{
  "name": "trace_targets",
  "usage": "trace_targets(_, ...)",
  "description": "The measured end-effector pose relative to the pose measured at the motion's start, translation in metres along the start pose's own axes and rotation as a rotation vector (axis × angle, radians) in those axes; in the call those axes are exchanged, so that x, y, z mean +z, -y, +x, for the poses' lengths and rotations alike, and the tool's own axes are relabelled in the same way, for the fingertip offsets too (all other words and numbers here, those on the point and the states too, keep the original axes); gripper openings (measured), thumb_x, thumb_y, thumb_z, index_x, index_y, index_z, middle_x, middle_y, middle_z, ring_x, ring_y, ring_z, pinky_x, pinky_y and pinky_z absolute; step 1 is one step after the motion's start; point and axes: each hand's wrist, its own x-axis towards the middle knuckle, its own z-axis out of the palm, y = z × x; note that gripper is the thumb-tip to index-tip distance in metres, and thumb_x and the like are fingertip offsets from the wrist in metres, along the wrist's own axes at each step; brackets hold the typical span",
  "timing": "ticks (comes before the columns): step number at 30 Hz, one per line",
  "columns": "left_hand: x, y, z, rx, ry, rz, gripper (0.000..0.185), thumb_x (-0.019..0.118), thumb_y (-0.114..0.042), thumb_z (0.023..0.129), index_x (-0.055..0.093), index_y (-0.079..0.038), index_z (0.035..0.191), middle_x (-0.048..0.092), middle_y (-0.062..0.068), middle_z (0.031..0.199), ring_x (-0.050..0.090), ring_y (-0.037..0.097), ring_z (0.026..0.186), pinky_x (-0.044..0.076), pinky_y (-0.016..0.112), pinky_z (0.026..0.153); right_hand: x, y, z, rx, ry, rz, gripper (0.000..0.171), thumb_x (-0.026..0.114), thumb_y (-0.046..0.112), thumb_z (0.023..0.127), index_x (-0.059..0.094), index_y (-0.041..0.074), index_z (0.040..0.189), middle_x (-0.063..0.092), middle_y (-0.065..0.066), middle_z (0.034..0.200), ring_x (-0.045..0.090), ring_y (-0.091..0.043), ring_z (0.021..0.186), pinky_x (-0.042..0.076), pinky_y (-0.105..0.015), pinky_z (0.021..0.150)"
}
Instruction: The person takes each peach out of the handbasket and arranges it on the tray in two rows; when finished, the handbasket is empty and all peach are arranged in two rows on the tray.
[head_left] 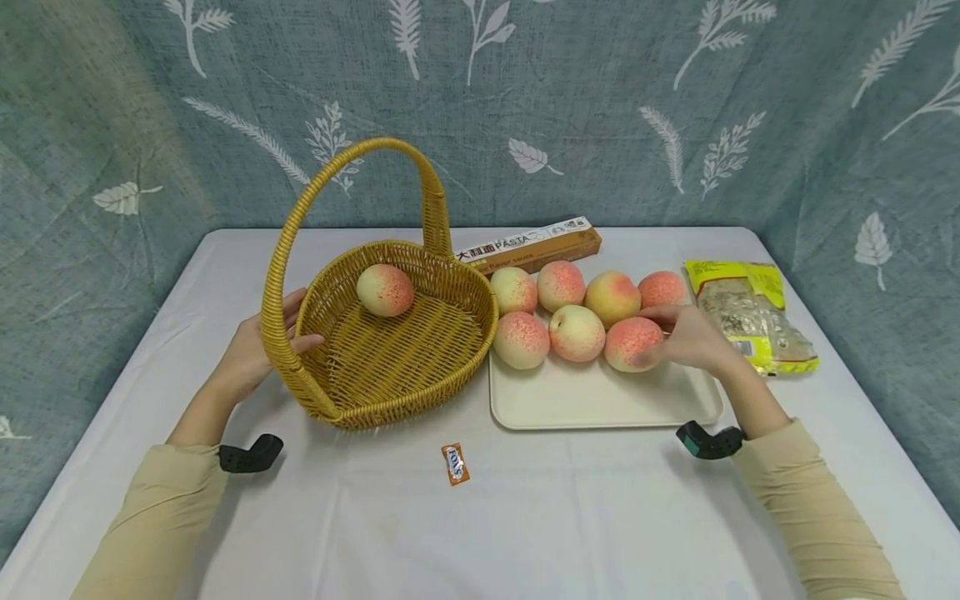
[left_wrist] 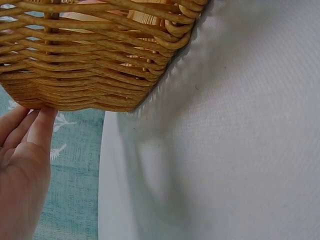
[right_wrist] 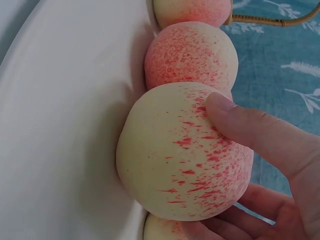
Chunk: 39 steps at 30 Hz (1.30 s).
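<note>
A woven wicker basket (head_left: 465, 292) with a tall handle stands left of centre, one peach (head_left: 385, 289) inside it. My left hand (head_left: 255, 354) rests against the basket's left side. In the left wrist view its fingers (left_wrist: 30, 125) lie straight on the basket wall (left_wrist: 90, 75). Several peaches sit along the far edge of a cream tray (head_left: 600, 400). My right hand (head_left: 693, 337) grips the front right peach (head_left: 630, 342). Up close the thumb (right_wrist: 250, 125) presses on top of that peach (right_wrist: 175, 155), with the fingers curled under it. The peach still sits on the tray (right_wrist: 60, 125).
A brown pasta box (head_left: 532, 243) lies behind the tray. A yellow bag of seeds (head_left: 750, 312) lies to the tray's right. An orange candy wrapper (head_left: 454, 463) lies in front of the basket. A leaf-patterned cloth hangs behind the white table.
</note>
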Motion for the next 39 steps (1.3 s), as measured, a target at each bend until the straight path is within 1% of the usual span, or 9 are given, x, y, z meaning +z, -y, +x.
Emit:
trace_targets(3,0.0,0.0,0.0,-0.001,0.002,-0.007,0.077,0.066,-0.02,0.081,0.02,-0.014,0.142,0.032,0.01,0.139,0.036,0.028,0.122,0.036,0.008,0.085,0.0,0.0,0.0,-0.013,0.006,-0.008,0.072,0.078,0.023,0.063,0.049,-0.002,0.123,0.051,-0.02,0.118,0.047,-0.033,0.106,0.041,-0.046,0.086)
trace_targets(8,0.0,0.0,0.0,-0.003,0.002,-0.004,0.077,0.065,-0.02,0.081,0.019,-0.015,0.142,0.032,0.01,0.139,0.036,0.028,0.122,0.035,0.006,0.083,-0.002,0.0,-0.001,-0.047,0.039,0.01,0.072,0.077,0.023,0.066,0.045,-0.004,0.125,0.047,-0.023,0.122,0.043,-0.037,0.111,0.038,-0.048,0.09)
trace_targets(14,0.001,0.002,0.0,-0.006,0.001,-0.006,0.076,0.065,-0.02,0.081,0.02,-0.016,0.142,0.032,0.008,0.139,0.035,0.026,0.123,0.035,0.007,0.085,-0.005,-0.004,-0.002,-0.079,0.077,0.07,0.073,0.077,0.021,0.067,0.043,-0.003,0.127,0.045,-0.022,0.126,0.039,-0.037,0.116,0.033,-0.048,0.095)
trace_targets(19,0.001,0.002,0.0,0.01,0.003,-0.001,0.076,0.065,-0.022,0.081,0.019,-0.016,0.142,0.03,0.01,0.14,0.034,0.028,0.123,0.036,0.017,0.091,-0.009,-0.002,-0.003,-0.073,0.088,0.098,0.074,0.076,0.021,0.068,0.041,-0.003,0.128,0.043,-0.022,0.128,0.036,-0.038,0.119,0.031,-0.049,0.096)
trace_targets(22,0.001,0.001,-0.001,0.02,-0.006,0.001,0.076,0.065,-0.023,0.081,0.02,-0.015,0.142,0.031,0.01,0.14,0.035,0.028,0.122,0.037,0.015,0.09,-0.014,0.002,-0.004,-0.081,0.071,0.105,0.071,0.074,0.018,0.071,0.039,-0.005,0.129,0.041,-0.024,0.128,0.035,-0.038,0.119,0.032,-0.049,0.096)
trace_targets(26,0.001,0.0,-0.002,0.034,-0.017,0.01,0.075,0.065,-0.023,0.081,0.021,-0.015,0.141,0.032,0.01,0.139,0.036,0.028,0.122,0.037,0.015,0.09,-0.023,0.015,-0.003,-0.1,0.021,0.132,0.068,0.073,0.016,0.073,0.04,-0.004,0.128,0.04,-0.024,0.129,0.036,-0.037,0.119,0.034,-0.048,0.095)
trace_targets(30,0.001,-0.001,-0.002,0.03,-0.009,0.012,0.076,0.065,-0.023,0.081,0.02,-0.014,0.142,0.03,0.011,0.14,0.035,0.029,0.122,0.036,0.029,0.096,-0.026,0.033,-0.001,-0.094,-0.036,0.183,0.068,0.074,0.02,0.072,0.042,0.001,0.129,0.042,-0.018,0.13,0.037,-0.033,0.119,0.034,-0.046,0.095)
trace_targets(32,0.001,-0.001,-0.002,0.014,-0.006,0.006,0.076,0.065,-0.023,0.081,0.019,-0.015,0.142,0.03,0.01,0.14,0.034,0.028,0.123,0.034,0.034,0.096,-0.025,0.043,0.001,-0.114,-0.051,0.22,0.068,0.074,0.02,0.072,0.042,0.003,0.13,0.042,-0.016,0.13,0.038,-0.031,0.12,0.034,-0.043,0.096)
trace_targets(39,0.0,0.0,-0.001,-0.01,-0.004,0.001,0.078,0.066,-0.021,0.08,0.018,-0.017,0.142,0.03,0.007,0.141,0.033,0.027,0.124,0.032,0.043,0.097,-0.013,0.083,0.014,-0.277,-0.028,0.337,0.063,0.073,0.011,0.072,0.045,0.003,0.127,0.047,-0.011,0.127,0.043,-0.023,0.118,0.035,-0.03,0.096)
